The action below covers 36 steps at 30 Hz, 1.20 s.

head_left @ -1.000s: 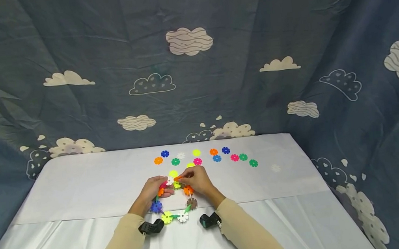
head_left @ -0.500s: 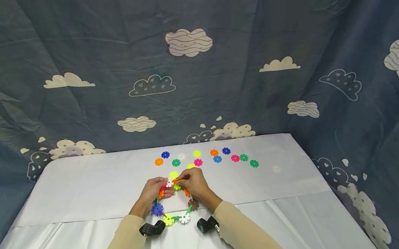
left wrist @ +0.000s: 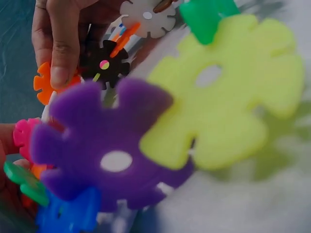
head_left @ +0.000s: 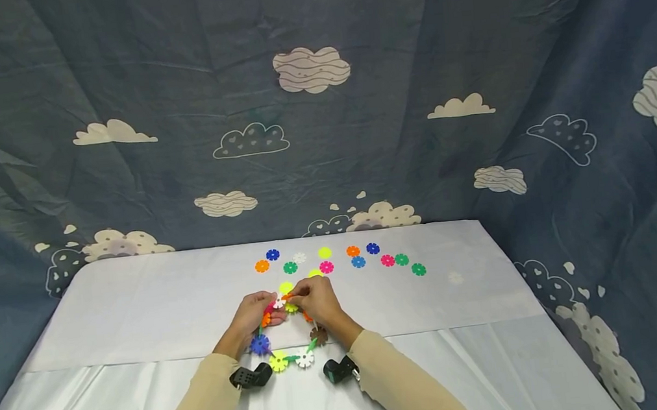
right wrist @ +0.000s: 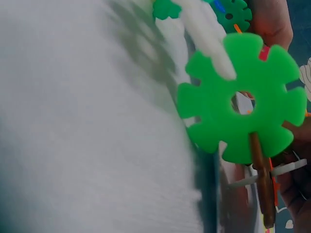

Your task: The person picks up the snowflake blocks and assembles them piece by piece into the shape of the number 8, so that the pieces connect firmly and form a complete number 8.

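A ring of interlocked snowflake-shaped plastic discs hangs between the two hands in the head view. Its lower part shows a blue disc [head_left: 260, 344], a yellow disc [head_left: 279, 362], a white disc [head_left: 305, 358] and a brown disc [head_left: 319, 335]. My left hand [head_left: 251, 312] holds the ring's upper left, by a pink disc [head_left: 269, 308] and a white notched disc [head_left: 279, 302]. Between thumb and fingers, my right hand [head_left: 320, 301] pinches an orange disc [left wrist: 43, 83] against that white one. Fingers partly hide the joint. A green disc [right wrist: 243, 99] looms large in the right wrist view.
Loose discs lie on the white tabletop [head_left: 138, 313] beyond the hands, among them a dark blue disc [head_left: 273, 255], a pink loose disc [head_left: 388, 260] and a green loose disc [head_left: 419, 269]. Behind stands a dark cloud-print curtain [head_left: 360, 163].
My right hand has shifted slightly left, bringing the orange disc up to the white one. The lower ring has swung a little right. In the last half second almost nothing has moved.
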Each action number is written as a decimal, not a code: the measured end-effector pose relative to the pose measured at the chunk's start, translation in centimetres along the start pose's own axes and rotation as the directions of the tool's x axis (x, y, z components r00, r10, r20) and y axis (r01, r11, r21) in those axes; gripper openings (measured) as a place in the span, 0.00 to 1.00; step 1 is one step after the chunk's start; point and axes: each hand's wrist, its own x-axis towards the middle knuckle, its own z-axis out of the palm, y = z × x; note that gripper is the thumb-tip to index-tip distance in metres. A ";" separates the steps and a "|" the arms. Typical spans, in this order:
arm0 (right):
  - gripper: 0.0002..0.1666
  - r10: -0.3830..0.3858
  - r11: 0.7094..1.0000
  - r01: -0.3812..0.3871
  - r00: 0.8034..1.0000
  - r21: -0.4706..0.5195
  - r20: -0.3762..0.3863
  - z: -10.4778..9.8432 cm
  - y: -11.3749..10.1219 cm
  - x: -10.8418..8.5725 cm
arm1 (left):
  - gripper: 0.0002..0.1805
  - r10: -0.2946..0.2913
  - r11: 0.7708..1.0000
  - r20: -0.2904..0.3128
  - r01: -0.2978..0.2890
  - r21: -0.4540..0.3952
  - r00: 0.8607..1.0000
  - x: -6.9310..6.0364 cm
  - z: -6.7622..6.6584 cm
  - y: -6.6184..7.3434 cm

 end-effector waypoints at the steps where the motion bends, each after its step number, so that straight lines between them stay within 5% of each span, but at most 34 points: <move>1: 0.03 0.003 1.000 -0.003 1.000 0.001 0.013 -0.1 0.0 0.0 | 0.12 -0.002 1.000 0.007 0.002 -0.005 1.000 0.0 0.0 -0.1; 8: 0.20 0.050 0.998 -0.054 0.992 0.032 0.113 -0.8 0.7 0.0 | 0.12 -0.002 0.999 0.014 0.002 -0.038 1.000 -0.2 0.0 -0.2; 15: 0.24 0.092 0.993 -0.075 0.977 -0.093 0.192 -0.6 1.0 0.2 | 0.15 -0.031 0.999 -0.030 0.030 -0.027 0.999 -0.1 -0.3 0.1; 22: 0.20 0.115 0.989 -0.099 0.980 -0.107 0.160 -0.4 1.3 0.2 | 0.15 -0.018 0.999 -0.033 0.017 -0.047 0.999 -0.2 -0.1 0.0; 36: 0.18 0.070 0.995 -0.075 0.994 0.059 0.082 -1.6 1.9 -0.6 | 0.15 -0.025 1.000 -0.050 0.024 -0.014 0.998 -0.5 -0.2 0.3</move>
